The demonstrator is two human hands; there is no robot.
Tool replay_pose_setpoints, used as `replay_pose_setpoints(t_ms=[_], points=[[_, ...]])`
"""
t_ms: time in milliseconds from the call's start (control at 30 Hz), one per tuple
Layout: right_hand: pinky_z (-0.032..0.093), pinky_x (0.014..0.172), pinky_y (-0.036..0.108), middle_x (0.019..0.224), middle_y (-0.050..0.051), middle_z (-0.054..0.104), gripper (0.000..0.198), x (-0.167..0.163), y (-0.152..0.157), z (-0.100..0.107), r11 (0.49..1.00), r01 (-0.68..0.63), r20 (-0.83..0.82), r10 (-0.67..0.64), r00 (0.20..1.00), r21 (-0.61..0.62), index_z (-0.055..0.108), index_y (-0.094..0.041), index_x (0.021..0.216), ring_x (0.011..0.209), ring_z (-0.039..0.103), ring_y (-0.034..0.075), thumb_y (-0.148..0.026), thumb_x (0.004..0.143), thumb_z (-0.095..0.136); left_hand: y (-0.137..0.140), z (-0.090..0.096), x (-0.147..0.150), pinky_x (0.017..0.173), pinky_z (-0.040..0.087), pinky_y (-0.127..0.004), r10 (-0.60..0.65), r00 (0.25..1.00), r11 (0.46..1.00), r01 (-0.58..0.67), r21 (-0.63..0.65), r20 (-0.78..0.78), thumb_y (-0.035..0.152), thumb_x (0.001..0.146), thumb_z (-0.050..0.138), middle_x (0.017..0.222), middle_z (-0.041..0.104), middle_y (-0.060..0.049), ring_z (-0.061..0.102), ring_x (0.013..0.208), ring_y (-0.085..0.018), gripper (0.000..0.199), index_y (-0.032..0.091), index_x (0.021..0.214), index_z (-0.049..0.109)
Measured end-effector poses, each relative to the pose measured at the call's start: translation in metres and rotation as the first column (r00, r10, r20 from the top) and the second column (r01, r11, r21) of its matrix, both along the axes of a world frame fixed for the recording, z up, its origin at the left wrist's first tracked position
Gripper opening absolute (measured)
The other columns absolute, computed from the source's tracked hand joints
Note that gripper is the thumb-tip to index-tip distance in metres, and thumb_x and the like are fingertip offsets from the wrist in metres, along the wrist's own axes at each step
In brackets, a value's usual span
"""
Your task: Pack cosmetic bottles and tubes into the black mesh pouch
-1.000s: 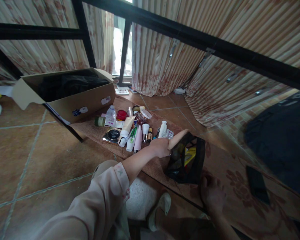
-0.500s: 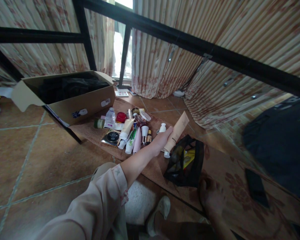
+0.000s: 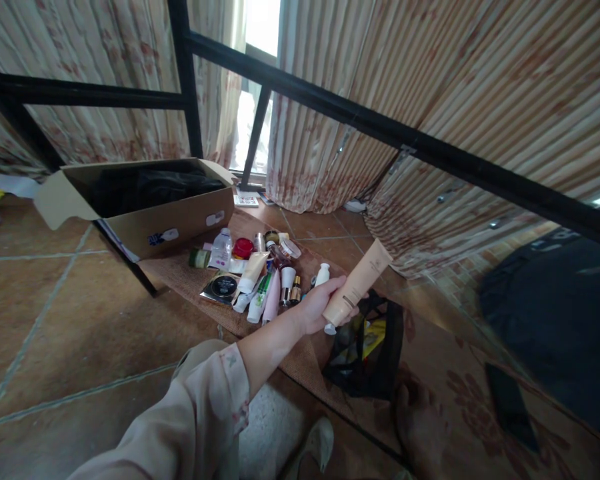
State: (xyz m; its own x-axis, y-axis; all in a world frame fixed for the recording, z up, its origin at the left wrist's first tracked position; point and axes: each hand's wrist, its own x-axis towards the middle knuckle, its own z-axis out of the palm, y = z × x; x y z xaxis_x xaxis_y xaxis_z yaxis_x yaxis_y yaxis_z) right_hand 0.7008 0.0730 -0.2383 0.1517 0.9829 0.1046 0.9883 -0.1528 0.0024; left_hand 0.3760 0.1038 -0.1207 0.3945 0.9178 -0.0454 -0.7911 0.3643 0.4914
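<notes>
My left hand [image 3: 323, 307] is closed around a beige squeeze tube [image 3: 359, 283], which tilts with its flat end up to the right and its white cap down. Beside and partly under the tube is a black mesh bag [image 3: 365, 360] with something yellow inside. Close to the bag's near right edge lies my right hand [image 3: 423, 423], in shadow; its fingers are too dim to make out. Left of my left hand, several cosmetics are grouped on the brown cloth, among them a pink tube [image 3: 272, 297], a cream tube [image 3: 253, 270] and a white bottle [image 3: 323, 274].
An open cardboard box [image 3: 185, 227] holding dark material stands at the left end of the low table. A phone [image 3: 511, 405] rests on the right part of the cloth [image 3: 445, 340]. A black metal rail [image 3: 310, 93] crosses behind, before pleated curtains. A dark bulky object [image 3: 555, 320] stands far right.
The beige tube, held in my left hand, has turned its printed face more toward me. The camera view has shifted, so the surroundings sit slightly lower.
</notes>
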Motion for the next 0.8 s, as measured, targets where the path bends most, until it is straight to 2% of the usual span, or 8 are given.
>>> replay_pose_setpoints(t_ms=[200, 567, 800], points=[[0.040, 0.090, 0.050, 0.120, 0.016, 0.056, 0.048, 0.001, 0.001, -0.001, 1.000, -0.011, 0.002, 0.011, 1.000, -0.001, 0.058, -0.020, 0.117, 0.111, 0.050, 0.035, -0.046, 0.090, 0.029, -0.001, -0.003, -0.002, 0.041, 0.031, -0.020, -0.108, 0.994, 0.990, 0.109, 0.094, -0.014, 0.058, 0.088, 0.039, 0.057, 0.054, -0.004, 0.046, 0.045, -0.012, 0.063, 0.004, 0.111, 0.063], [0.040, 0.090, 0.050, 0.120, 0.016, 0.056, 0.048, 0.003, 0.000, -0.004, 0.999, -0.026, 0.002, 0.026, 1.000, 0.019, 0.057, -0.019, 0.118, 0.112, 0.050, 0.034, -0.045, 0.090, 0.029, -0.006, 0.007, -0.003, 0.041, 0.030, -0.022, -0.098, 0.993, 0.980, 0.109, 0.167, -0.072, 0.060, 0.090, 0.031, 0.050, 0.052, -0.003, 0.045, 0.043, -0.013, 0.070, 0.001, 0.109, 0.063], [0.039, 0.091, 0.051, 0.119, 0.015, 0.056, 0.047, 0.001, 0.001, -0.003, 1.000, 0.004, 0.014, -0.004, 1.000, -0.001, 0.056, -0.019, 0.119, 0.112, 0.049, 0.035, -0.045, 0.090, 0.030, -0.004, 0.004, 0.000, 0.039, 0.031, -0.022, -0.064, 0.998, 0.983, 0.068, 0.171, -0.029, 0.056, 0.090, 0.036, 0.054, 0.056, -0.004, 0.045, 0.042, -0.013, 0.062, 0.005, 0.113, 0.062]])
